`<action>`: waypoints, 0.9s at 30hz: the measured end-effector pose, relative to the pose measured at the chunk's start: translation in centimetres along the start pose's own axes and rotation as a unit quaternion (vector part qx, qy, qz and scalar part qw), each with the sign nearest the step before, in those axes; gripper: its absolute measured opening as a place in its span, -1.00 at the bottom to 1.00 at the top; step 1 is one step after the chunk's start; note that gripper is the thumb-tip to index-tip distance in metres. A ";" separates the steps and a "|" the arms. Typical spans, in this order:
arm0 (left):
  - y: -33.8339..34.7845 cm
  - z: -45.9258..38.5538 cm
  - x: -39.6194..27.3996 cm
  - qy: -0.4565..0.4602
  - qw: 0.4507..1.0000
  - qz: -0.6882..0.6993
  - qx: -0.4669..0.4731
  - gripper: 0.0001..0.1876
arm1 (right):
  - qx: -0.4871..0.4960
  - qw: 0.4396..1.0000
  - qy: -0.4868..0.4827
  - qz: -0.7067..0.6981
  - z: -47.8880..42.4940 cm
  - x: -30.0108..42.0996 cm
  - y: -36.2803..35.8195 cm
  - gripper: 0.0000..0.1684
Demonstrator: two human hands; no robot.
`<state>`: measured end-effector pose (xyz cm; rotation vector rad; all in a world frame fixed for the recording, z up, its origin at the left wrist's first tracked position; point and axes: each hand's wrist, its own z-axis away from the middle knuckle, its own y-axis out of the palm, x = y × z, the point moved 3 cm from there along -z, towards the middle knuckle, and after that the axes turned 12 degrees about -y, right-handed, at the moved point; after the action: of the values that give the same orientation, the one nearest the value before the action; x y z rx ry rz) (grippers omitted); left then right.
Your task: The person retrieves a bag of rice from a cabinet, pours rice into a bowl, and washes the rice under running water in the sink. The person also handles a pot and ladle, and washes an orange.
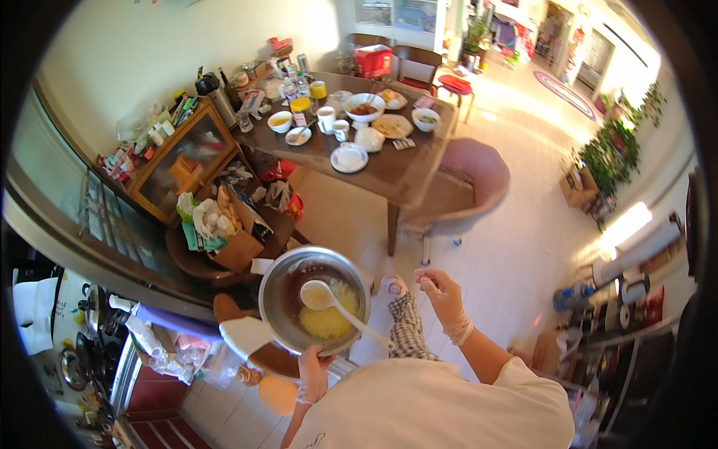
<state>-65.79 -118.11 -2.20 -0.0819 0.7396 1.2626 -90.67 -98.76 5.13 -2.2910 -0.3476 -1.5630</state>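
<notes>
In my left hand [314, 375], which wears a clear plastic glove, is the near rim of a stainless steel bowl [273, 325]. Yellow, lumpy food [325, 321] lies in the bottom of the bowl. A pale ladle or large spoon [317, 295] leans in it, its handle reaching over the rim towards my body. To the right of the bowl, my gloved right hand [441, 294] is raised in the air with its fingers curled and touching, and nothing shows between them.
Ahead stands a wooden dining table [387, 178] bearing dishes, cups and jars. A pink chair [488, 179] is at its right. A cardboard box [238, 247] sits on a chair at the left. Beside the glass sliding door's frame [112, 269] is a cluttered counter. Shelves [634, 348] line the right.
</notes>
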 end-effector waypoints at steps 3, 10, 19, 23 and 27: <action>3.9 -4.7 -2.3 0.086 0.995 -0.028 -0.031 -0.82 | 0.031 0.985 0.113 -0.130 -10.4 -8.1 3.4 -0.81; 12.1 -11.7 -4.9 0.112 0.967 0.146 -0.174 -0.83 | 0.217 0.943 0.171 -0.187 -38.0 -20.4 24.1 -0.72; 18.5 -13.1 -2.2 0.061 0.861 0.388 -0.324 -0.78 | 0.164 0.918 0.274 -0.235 -63.6 -33.8 52.9 -0.79; 21.4 -14.7 -4.2 0.075 0.797 0.457 -0.388 -0.87 | 0.069 0.900 0.328 -0.278 -68.5 -39.7 57.0 -0.73; 19.3 -14.9 1.0 0.063 0.797 0.488 -0.351 -0.82 | 0.079 0.851 0.381 -0.353 -68.3 -41.1 59.2 -0.66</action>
<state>-89.58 -117.50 -7.76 -0.4351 0.3534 2.5189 -140.48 -181.21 -18.88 -1.2710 -1.1077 -2.5011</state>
